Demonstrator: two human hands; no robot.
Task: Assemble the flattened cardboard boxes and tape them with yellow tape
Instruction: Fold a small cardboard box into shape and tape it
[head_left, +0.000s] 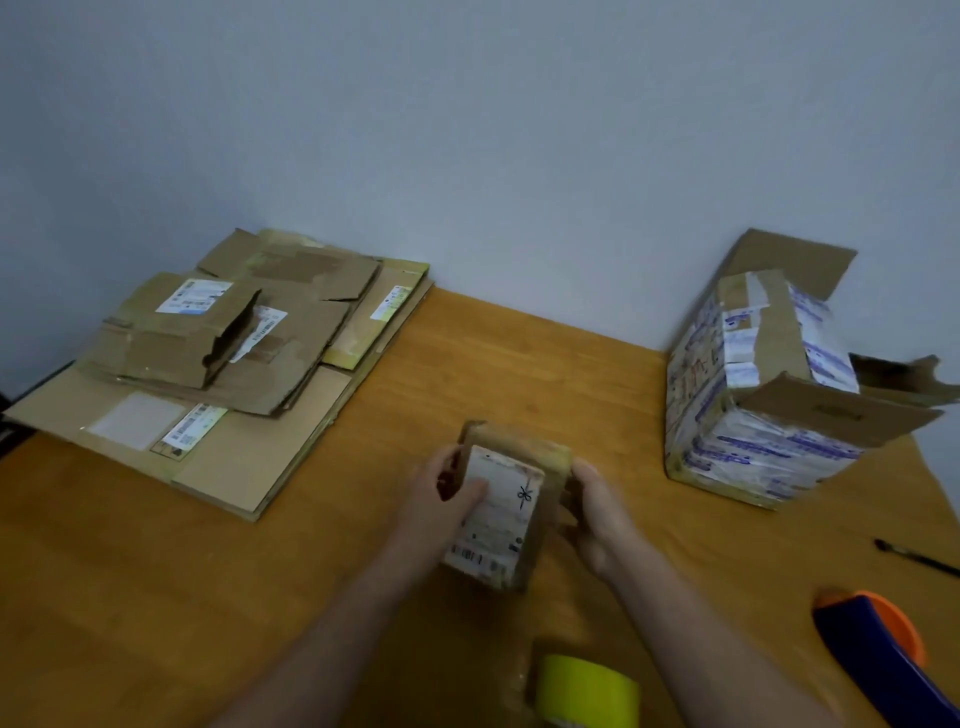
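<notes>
2 hands showed, the left hand (441, 488) and the right hand (597, 512), both bare. Back from the grip, each ran into a bare forearm: the left forearm (322, 623) and the right forearm (717, 639) were uncovered down to the bottom edge. Blur hid the nails and finer marks.

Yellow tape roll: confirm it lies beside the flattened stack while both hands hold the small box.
Wrong. The head view shows the yellow tape roll at the near edge of the table, far from the flattened stack. The left hand and right hand do hold the small box.
</notes>
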